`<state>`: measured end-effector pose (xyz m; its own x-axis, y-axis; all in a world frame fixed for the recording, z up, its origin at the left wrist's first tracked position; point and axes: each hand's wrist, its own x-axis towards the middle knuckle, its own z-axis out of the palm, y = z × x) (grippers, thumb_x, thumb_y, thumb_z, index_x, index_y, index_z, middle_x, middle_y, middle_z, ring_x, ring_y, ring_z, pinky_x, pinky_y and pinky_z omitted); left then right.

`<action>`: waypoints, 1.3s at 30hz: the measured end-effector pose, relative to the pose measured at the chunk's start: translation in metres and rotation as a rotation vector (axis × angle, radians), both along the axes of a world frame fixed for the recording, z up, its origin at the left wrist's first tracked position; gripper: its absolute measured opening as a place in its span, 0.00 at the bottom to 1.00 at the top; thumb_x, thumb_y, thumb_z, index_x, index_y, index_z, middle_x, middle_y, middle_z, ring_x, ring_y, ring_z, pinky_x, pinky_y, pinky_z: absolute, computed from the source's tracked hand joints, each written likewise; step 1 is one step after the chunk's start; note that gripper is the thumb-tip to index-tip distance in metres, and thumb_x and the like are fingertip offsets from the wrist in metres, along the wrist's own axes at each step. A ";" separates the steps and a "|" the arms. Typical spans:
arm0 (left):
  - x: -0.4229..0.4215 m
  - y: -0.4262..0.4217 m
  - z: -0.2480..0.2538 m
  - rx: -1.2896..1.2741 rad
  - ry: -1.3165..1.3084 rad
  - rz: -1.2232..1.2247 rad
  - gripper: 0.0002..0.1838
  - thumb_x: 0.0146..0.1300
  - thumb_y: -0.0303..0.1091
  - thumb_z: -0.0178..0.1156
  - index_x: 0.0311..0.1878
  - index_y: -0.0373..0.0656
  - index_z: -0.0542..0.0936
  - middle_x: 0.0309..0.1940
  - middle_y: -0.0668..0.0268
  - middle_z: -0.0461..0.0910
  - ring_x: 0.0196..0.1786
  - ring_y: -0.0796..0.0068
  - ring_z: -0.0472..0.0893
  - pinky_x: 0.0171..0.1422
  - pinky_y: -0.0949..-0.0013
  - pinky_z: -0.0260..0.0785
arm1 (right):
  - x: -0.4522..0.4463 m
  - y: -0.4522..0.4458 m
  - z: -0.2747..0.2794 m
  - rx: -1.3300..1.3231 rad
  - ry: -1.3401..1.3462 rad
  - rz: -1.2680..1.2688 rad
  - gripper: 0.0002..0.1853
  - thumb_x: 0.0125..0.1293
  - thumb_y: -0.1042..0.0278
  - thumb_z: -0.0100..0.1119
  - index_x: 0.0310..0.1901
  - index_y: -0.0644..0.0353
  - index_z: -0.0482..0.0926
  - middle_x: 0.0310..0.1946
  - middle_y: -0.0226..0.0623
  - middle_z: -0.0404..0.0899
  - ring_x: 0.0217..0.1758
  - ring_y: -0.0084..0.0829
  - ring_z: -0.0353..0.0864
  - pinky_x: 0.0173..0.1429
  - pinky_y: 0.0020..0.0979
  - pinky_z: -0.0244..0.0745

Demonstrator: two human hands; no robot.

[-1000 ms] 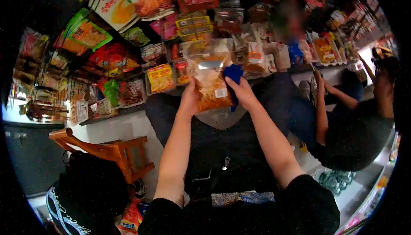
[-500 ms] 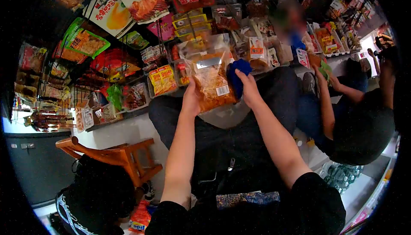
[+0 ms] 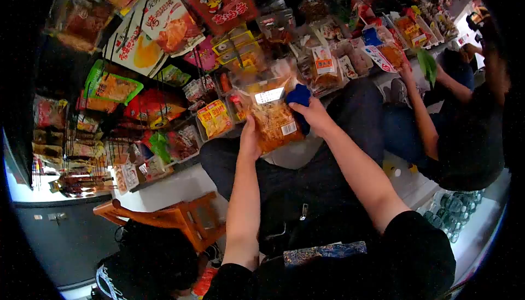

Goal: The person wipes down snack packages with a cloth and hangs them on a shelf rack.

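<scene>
In the head view, a clear plastic snack bag [image 3: 273, 117] with orange-brown contents, a pale label and a barcode is upright over my lap. My left hand [image 3: 250, 138] grips its lower left side, fingers partly hidden behind it. A bunched dark blue cloth [image 3: 298, 95] is in my right hand [image 3: 315, 114], which presses it against the bag's right side. Just left of the bag, a yellow snack packet [image 3: 215, 118] sits in a clear bin on the display.
Hanging snack packs [image 3: 169, 18] and filled bins spread across the display. At right, a seated person [image 3: 459, 130] holds a red-and-white packet [image 3: 387, 56] and a green cloth [image 3: 426, 67]. A wooden chair [image 3: 191, 220] stands at lower left, beside another person in black. Bottles [image 3: 454, 210] are at lower right.
The view has shifted, so the display appears lower and further right. My right hand and the blue cloth have slid slightly along the bag's side. The person at right now holds a packet up.
</scene>
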<state>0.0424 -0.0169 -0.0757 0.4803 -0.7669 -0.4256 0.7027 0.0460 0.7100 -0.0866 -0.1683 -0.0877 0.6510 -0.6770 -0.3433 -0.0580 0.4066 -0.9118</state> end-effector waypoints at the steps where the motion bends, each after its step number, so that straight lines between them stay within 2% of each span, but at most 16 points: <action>1: 0.003 0.000 -0.003 -0.012 -0.037 -0.010 0.35 0.67 0.58 0.46 0.66 0.40 0.61 0.63 0.62 0.65 0.65 0.63 0.66 0.66 0.58 0.60 | 0.001 -0.001 0.001 0.021 -0.020 -0.023 0.13 0.60 0.61 0.63 0.38 0.63 0.79 0.32 0.30 0.79 0.33 0.22 0.75 0.39 0.28 0.70; 3: 0.004 -0.001 -0.009 -0.037 -0.103 -0.026 0.35 0.67 0.58 0.46 0.66 0.40 0.60 0.63 0.62 0.65 0.65 0.63 0.66 0.66 0.58 0.60 | -0.001 -0.003 0.000 0.063 -0.053 -0.063 0.14 0.60 0.60 0.63 0.37 0.63 0.78 0.31 0.30 0.79 0.32 0.23 0.75 0.38 0.28 0.70; 6: -0.004 -0.003 0.002 0.011 -0.203 -0.018 0.37 0.65 0.61 0.46 0.66 0.41 0.60 0.63 0.62 0.64 0.65 0.60 0.65 0.67 0.57 0.59 | 0.002 -0.003 -0.008 -0.030 0.042 -0.099 0.18 0.61 0.54 0.61 0.36 0.64 0.78 0.30 0.29 0.78 0.32 0.23 0.75 0.39 0.28 0.70; 9: -0.006 -0.004 0.010 0.009 -0.138 -0.008 0.36 0.66 0.60 0.45 0.66 0.41 0.61 0.62 0.63 0.65 0.64 0.62 0.66 0.65 0.58 0.60 | -0.002 0.000 0.005 0.084 0.002 -0.157 0.25 0.61 0.44 0.58 0.40 0.65 0.78 0.32 0.29 0.78 0.35 0.24 0.74 0.42 0.28 0.69; 10: -0.009 -0.004 0.016 0.056 -0.153 0.015 0.36 0.66 0.61 0.46 0.65 0.41 0.61 0.62 0.63 0.66 0.63 0.62 0.67 0.64 0.59 0.61 | -0.002 -0.003 0.002 0.093 0.065 -0.078 0.33 0.60 0.38 0.56 0.47 0.66 0.76 0.38 0.31 0.77 0.40 0.25 0.74 0.47 0.28 0.69; 13: -0.009 -0.002 0.022 0.124 -0.197 0.044 0.36 0.65 0.61 0.46 0.64 0.41 0.62 0.60 0.63 0.68 0.61 0.64 0.69 0.60 0.60 0.63 | -0.004 0.001 0.013 0.241 0.076 0.040 0.38 0.58 0.35 0.56 0.53 0.68 0.72 0.43 0.33 0.76 0.44 0.26 0.74 0.49 0.28 0.68; 15: -0.003 0.000 0.011 0.057 -0.222 0.002 0.36 0.65 0.62 0.47 0.64 0.42 0.63 0.59 0.64 0.69 0.59 0.65 0.70 0.57 0.61 0.65 | -0.003 -0.003 0.006 0.313 0.024 0.120 0.33 0.59 0.46 0.60 0.55 0.66 0.69 0.48 0.36 0.75 0.49 0.29 0.74 0.53 0.30 0.68; 17: -0.001 0.001 0.007 0.080 -0.195 -0.006 0.35 0.66 0.59 0.46 0.65 0.39 0.62 0.61 0.61 0.67 0.61 0.65 0.69 0.63 0.61 0.62 | -0.006 -0.005 0.015 0.341 0.027 0.144 0.30 0.60 0.55 0.63 0.58 0.63 0.66 0.53 0.37 0.73 0.55 0.31 0.73 0.58 0.32 0.67; 18: 0.000 0.001 0.006 0.091 -0.181 -0.011 0.35 0.67 0.57 0.45 0.66 0.37 0.61 0.62 0.60 0.66 0.63 0.64 0.68 0.66 0.61 0.61 | -0.006 -0.005 0.018 0.342 0.040 0.123 0.30 0.59 0.58 0.64 0.58 0.63 0.66 0.53 0.38 0.73 0.55 0.31 0.73 0.58 0.33 0.67; 23: 0.001 0.000 0.004 0.077 -0.212 -0.033 0.36 0.66 0.59 0.47 0.66 0.39 0.61 0.61 0.62 0.67 0.62 0.65 0.68 0.62 0.61 0.63 | -0.012 -0.010 0.034 0.441 0.070 0.103 0.29 0.56 0.65 0.66 0.57 0.63 0.66 0.52 0.38 0.74 0.55 0.32 0.73 0.58 0.34 0.68; 26: 0.004 0.000 -0.009 0.031 -0.238 -0.033 0.37 0.65 0.60 0.48 0.66 0.40 0.60 0.61 0.62 0.66 0.62 0.64 0.68 0.62 0.60 0.63 | -0.009 -0.008 0.016 0.397 0.043 0.024 0.25 0.54 0.63 0.68 0.51 0.65 0.72 0.44 0.37 0.78 0.46 0.32 0.78 0.49 0.33 0.74; 29: 0.000 -0.002 0.004 0.059 -0.230 0.011 0.37 0.65 0.60 0.48 0.66 0.40 0.60 0.62 0.62 0.65 0.62 0.63 0.67 0.64 0.59 0.62 | -0.007 0.001 0.033 0.386 0.021 -0.224 0.26 0.56 0.59 0.67 0.52 0.65 0.71 0.45 0.37 0.78 0.48 0.32 0.77 0.51 0.33 0.73; 32: -0.001 -0.001 0.005 0.001 -0.190 0.041 0.37 0.65 0.60 0.48 0.67 0.40 0.59 0.62 0.62 0.65 0.62 0.62 0.67 0.65 0.58 0.61 | -0.008 0.001 0.044 0.338 0.002 0.017 0.39 0.58 0.51 0.65 0.64 0.65 0.60 0.58 0.40 0.69 0.60 0.34 0.69 0.63 0.35 0.63; 35: 0.007 0.000 -0.010 -0.026 -0.189 0.025 0.36 0.66 0.59 0.48 0.66 0.40 0.60 0.61 0.62 0.66 0.62 0.62 0.68 0.65 0.58 0.61 | 0.003 -0.007 -0.017 0.342 0.198 0.036 0.37 0.59 0.53 0.64 0.63 0.66 0.61 0.58 0.40 0.68 0.60 0.34 0.69 0.64 0.35 0.63; 39: 0.003 0.002 0.001 0.068 -0.225 0.026 0.37 0.67 0.58 0.46 0.66 0.36 0.60 0.63 0.61 0.65 0.63 0.65 0.67 0.65 0.63 0.60 | -0.008 -0.007 0.028 0.360 0.073 0.191 0.33 0.59 0.58 0.64 0.60 0.67 0.63 0.56 0.40 0.70 0.59 0.33 0.70 0.61 0.34 0.65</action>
<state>0.0450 -0.0151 -0.0743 0.5882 -0.7262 -0.3559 0.5254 0.0086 0.8508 -0.0946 -0.1754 -0.0593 0.7185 -0.3748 -0.5859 -0.2221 0.6747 -0.7039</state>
